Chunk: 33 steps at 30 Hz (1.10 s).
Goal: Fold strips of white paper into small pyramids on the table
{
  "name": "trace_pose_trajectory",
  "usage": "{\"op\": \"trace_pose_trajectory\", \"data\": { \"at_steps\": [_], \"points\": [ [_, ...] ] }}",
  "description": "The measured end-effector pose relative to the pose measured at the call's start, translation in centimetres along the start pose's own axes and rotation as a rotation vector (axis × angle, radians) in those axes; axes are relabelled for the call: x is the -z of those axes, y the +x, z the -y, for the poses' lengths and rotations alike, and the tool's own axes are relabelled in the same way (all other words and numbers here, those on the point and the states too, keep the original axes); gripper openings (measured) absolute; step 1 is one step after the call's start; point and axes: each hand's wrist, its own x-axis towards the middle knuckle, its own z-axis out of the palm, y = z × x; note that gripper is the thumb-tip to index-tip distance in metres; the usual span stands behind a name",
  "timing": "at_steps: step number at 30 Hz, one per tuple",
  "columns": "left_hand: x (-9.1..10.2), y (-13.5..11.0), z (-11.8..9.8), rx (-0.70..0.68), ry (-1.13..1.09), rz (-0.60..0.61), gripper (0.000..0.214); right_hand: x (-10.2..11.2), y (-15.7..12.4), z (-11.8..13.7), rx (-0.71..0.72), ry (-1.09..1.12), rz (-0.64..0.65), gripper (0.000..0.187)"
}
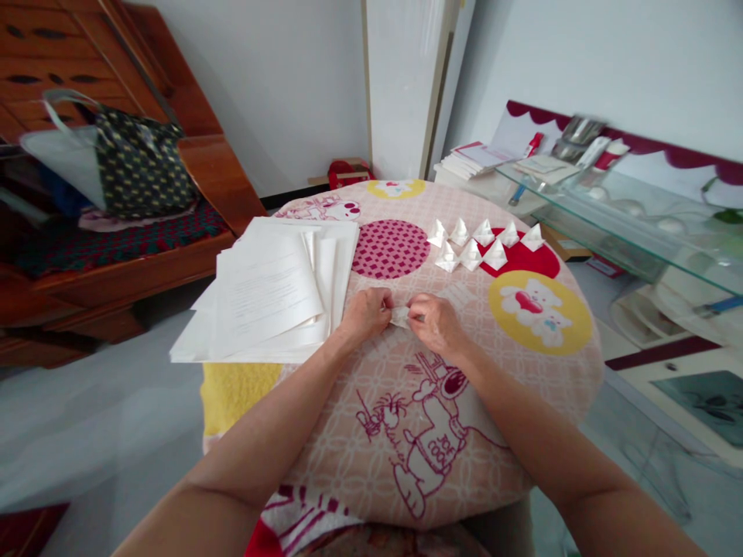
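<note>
My left hand (370,312) and my right hand (434,319) meet over the middle of the cloth-covered table. Between them is a small piece of folded white paper (399,316), its two ends pinched in my fingertips. My fingers cover parts of it, so its full shape is hidden. Beyond my right hand, several folded white paper boats (495,254) stand in two rows. To the left of my left hand lies a stack of white paper sheets (267,298), the top one printed with lines of text.
A patterned tablecloth (360,449) covers the round table. At right stands a glass-topped cabinet (627,209) with books (473,158) and a metal pot (580,133). To the left, a wooden bench (214,182) bears a dark patterned bag (142,162).
</note>
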Motion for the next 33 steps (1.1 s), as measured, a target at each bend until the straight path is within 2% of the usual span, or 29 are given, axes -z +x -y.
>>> {"op": "trace_pose_trajectory", "data": {
  "at_steps": [5, 9, 15, 19, 23, 26, 30, 33],
  "points": [
    [0.8, -0.1, 0.5, 0.069, -0.262, 0.1, 0.014, 1.3, 0.0, -0.2, 0.032, 0.161, -0.003, 0.016],
    [1.4, 0.0, 0.7, 0.133, -0.36, 0.136, 0.041, 2.7, 0.0, -0.7, -0.048, 0.305, -0.018, 0.038],
    [1.6, 0.2, 1.1, 0.209, -0.494, 0.096, 0.054, 4.3, -0.1, -1.5, -0.146, 0.417, -0.004, 0.039],
    [1.3, 0.4, 1.5, 0.23, -0.527, 0.051, 0.051, 5.1, -0.4, -2.1, -0.16, 0.47, 0.126, 0.024],
    [1.1, 0.5, 1.4, 0.25, -0.49, 0.05, 0.043, 5.0, -0.5, -2.3, -0.122, 0.458, 0.237, 0.024],
    [1.0, 0.4, 1.3, 0.24, -0.457, 0.038, 0.038, 4.6, -0.4, -2.1, -0.104, 0.415, 0.251, 0.016],
    [0.9, 0.2, 1.4, 0.154, -0.421, 0.049, 0.039, 4.5, -0.4, -1.9, -0.092, 0.398, 0.255, 0.01],
    [1.0, 0.1, 1.3, 0.128, -0.442, 0.022, 0.044, 4.8, -0.3, -2.2, -0.085, 0.394, 0.193, 0.011]
  ]
}}
